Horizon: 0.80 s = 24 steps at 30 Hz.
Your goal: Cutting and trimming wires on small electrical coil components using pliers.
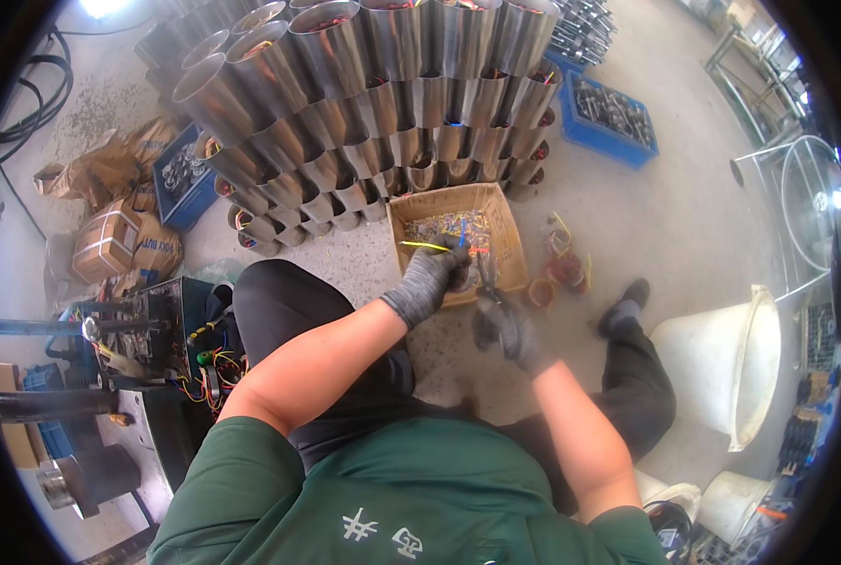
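Observation:
My left hand (420, 282), in a grey glove with dark fingertips, is closed on a bunch of coloured wires over the near part of a cardboard box. A yellow wire (420, 245) sticks out to the left, a blue wire (463, 232) points away from me, and a red wire (478, 250) reaches right. My right hand (510, 330), also gloved, is wrapped round a plier-like hand tool (485, 273). The tool's jaws are close to the red wire; whether they touch is too small to tell. Small coloured wire scraps (439, 226) cover the bottom of the cardboard box (510, 235).
Stacked metal cylinders (326, 56) with wires inside rise beyond the box. Copper-coloured wire coils (564, 268) lie right of it. Blue crates (609, 141) of metal parts stand on both sides. A white tub (722, 363) is at right, a machine (147, 424) at left.

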### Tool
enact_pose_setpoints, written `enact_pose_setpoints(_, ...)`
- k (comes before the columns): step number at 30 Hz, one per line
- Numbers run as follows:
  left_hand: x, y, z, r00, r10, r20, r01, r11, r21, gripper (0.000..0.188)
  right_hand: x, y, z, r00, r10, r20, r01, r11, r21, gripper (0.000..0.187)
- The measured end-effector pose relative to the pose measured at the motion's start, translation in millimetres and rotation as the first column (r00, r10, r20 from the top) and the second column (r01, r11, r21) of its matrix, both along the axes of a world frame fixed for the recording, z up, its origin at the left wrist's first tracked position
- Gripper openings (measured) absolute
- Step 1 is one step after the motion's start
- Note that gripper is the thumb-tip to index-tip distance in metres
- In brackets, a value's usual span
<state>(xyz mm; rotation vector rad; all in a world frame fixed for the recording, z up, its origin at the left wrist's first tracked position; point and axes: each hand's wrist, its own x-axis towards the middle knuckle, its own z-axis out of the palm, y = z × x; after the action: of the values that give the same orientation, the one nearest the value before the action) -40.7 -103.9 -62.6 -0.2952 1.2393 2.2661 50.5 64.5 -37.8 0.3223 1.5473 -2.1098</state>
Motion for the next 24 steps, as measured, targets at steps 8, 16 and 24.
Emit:
enact_pose_setpoints(8,3.7,6.4,4.1,1.0,-0.01,-0.014,0.01,0.999,-0.034,0.01,-1.8,-1.3,-2.5,0.994,-0.062,-0.087,0.058,0.997,-0.05,0.035)
enact_pose_setpoints(16,-1.7,5.3,-10.9,0.993,-0.088,0.082,0.1,0.984,-0.15,0.013,-10.2,10.7,-23.1,0.982,-0.182,-0.047,0.181,0.983,-0.033,0.025)
enact_pose_setpoints(24,5.3,8.3,21.5,0.66,-0.706,-0.259,0.055,0.389,-0.92,0.016,-14.8,16.2,-0.7,0.952,-0.27,0.145,0.283,0.956,-0.082,0.025)
